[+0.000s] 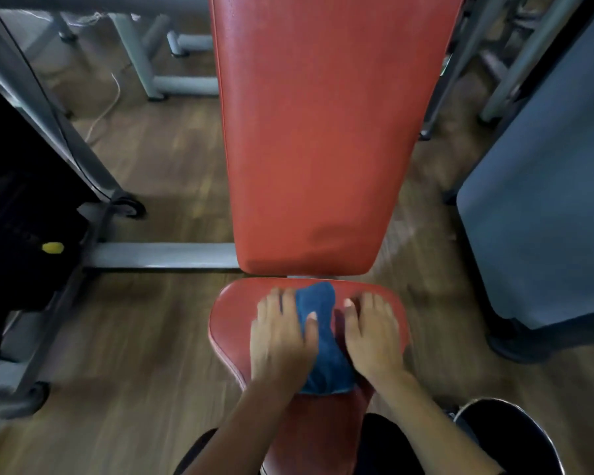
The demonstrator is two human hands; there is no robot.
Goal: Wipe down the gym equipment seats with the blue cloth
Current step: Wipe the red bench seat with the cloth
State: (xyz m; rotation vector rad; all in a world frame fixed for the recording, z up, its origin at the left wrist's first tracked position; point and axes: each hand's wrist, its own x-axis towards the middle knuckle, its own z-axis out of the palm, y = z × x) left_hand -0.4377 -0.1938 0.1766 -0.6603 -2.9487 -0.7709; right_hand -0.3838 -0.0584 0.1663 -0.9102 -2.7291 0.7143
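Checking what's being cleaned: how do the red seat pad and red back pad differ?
The red vinyl seat pad is short, rounded; the red vinyl back pad is long, tapering. The seat pad bears the blue cloth, left hand and right hand; the back pad nothing. Same upholstery.

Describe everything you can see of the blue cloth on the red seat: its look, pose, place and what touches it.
The blue cloth looks like soft fuzzy fabric, bunched into a long crumpled strip with a paler hem at its near end. It lies on the red seat, running from near its back edge towards the person. The left hand rests flat on its left part, thumb across it; the right hand lies flat beside it, seemingly meeting its right edge.
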